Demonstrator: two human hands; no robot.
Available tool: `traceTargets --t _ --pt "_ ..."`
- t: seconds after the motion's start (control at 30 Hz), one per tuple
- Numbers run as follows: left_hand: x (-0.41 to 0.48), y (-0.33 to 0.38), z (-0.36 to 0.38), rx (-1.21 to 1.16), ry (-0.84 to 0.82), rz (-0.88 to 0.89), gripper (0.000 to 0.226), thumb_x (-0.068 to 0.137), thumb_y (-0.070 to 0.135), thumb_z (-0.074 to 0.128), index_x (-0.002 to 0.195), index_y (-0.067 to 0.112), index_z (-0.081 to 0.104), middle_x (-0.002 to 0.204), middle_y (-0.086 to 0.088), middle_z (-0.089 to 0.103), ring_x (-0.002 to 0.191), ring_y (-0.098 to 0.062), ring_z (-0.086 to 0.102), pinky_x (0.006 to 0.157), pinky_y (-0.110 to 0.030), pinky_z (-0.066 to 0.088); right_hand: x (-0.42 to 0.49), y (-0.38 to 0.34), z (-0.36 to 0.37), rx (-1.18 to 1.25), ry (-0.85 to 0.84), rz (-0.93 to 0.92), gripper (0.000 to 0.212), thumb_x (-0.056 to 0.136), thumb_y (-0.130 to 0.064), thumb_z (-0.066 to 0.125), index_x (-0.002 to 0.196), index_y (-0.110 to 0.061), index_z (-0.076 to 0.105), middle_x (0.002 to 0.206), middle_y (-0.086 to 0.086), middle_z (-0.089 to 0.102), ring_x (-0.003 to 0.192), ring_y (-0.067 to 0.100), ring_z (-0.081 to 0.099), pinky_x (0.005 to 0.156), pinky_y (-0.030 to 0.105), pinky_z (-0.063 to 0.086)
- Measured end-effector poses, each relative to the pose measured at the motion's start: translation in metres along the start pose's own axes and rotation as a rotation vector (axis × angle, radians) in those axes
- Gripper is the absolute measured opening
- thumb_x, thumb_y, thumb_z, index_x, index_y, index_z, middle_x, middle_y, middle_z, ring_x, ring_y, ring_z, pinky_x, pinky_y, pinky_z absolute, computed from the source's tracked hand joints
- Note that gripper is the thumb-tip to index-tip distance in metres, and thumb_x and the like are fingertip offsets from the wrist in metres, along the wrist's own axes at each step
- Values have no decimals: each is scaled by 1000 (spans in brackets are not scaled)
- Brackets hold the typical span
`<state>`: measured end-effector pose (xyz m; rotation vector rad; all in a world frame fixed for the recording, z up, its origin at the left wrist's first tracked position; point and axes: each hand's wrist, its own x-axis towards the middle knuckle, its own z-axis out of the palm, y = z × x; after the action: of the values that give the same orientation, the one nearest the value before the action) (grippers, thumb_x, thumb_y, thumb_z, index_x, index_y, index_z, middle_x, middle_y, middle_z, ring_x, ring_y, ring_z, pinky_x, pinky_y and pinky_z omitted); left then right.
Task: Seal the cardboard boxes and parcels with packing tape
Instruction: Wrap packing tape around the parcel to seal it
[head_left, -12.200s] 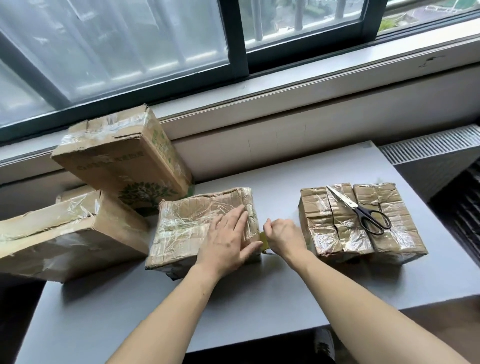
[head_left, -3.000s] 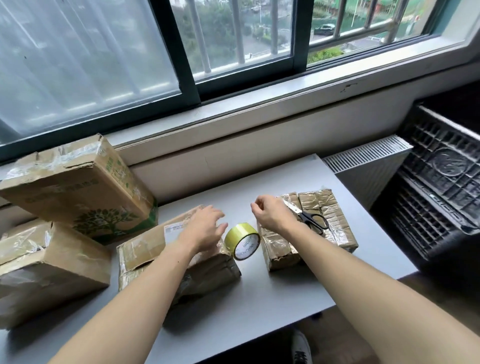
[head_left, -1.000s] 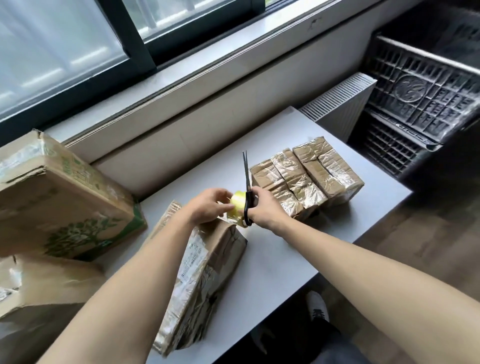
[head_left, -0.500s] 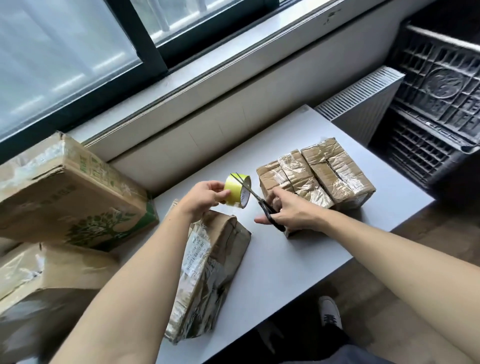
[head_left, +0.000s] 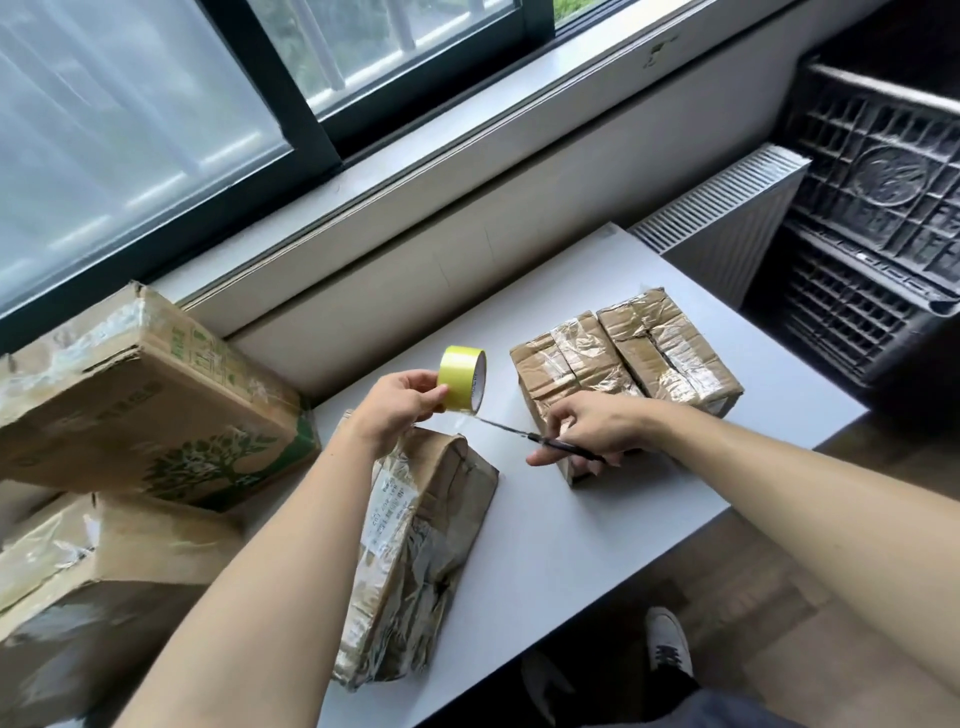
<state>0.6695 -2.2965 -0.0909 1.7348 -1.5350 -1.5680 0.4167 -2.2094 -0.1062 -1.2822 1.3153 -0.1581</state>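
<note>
My left hand holds a yellow roll of packing tape up above the grey table. A short clear strip hangs from the roll's underside. My right hand grips black-handled scissors, and their blades point left to the strip just under the roll. Below my left hand a brown tape-wrapped parcel with a white label lies on the table. A cluster of small taped parcels sits behind my right hand.
Two large cardboard boxes are stacked at the left. A window sill and wall run behind the table. A white radiator and black plastic crates stand at the right. Shoes show below the table's front edge.
My left hand has raised the roll slightly. My right hand has swung the scissors lower, with the blades now pointing at the strip under the roll.
</note>
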Motion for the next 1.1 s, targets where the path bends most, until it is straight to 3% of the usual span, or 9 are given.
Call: traceTargets --t 0.17,0.33,0.47,0.6,0.9,1.1 --pt "2 0 2 18 61 15 21 92 7 68 111 12 72 85 1 69 69 -8 53 68 -22 38 14 -5 8 98 -33 44 53 74 -51 84 100 -12 58 61 3 57 50 19 51 42 22 31" --pt "4 1 0 12 55 39 21 91 4 68 108 15 72 79 11 72 66 9 60 63 -5 42 25 -18 11 60 -35 20 49 80 -48 81 102 -11 57 66 4 56 48 16 51 42 23 31" --pt "5 -1 -4 -6 56 38 23 89 4 70 111 9 73 87 4 74 79 0 64 79 -12 44 37 -21 15 68 -23 -2 45 80 -47 81 98 -12 58 64 4 56 48 17 51 43 23 31" --pt "5 -1 -4 -15 48 46 25 89 2 68 114 3 71 97 -6 73 78 -2 64 71 -3 46 44 -22 17 48 14 -52 39 79 -40 84 91 -13 58 61 5 56 44 18 50 42 21 27" --pt "12 -5 -4 -44 15 -8 26 89 5 70 115 4 73 102 -6 74 94 -11 63 83 -16 43 47 -24 12 -71 29 -58 41 79 -35 85 93 -5 61 57 3 59 38 17 50 39 18 31" --pt "13 -8 1 -36 11 -13 28 89 7 70 117 4 72 107 -6 74 90 -6 62 78 -10 44 50 -26 16 -148 10 -49 31 84 -29 82 86 -10 58 59 7 62 33 16 51 37 18 33"
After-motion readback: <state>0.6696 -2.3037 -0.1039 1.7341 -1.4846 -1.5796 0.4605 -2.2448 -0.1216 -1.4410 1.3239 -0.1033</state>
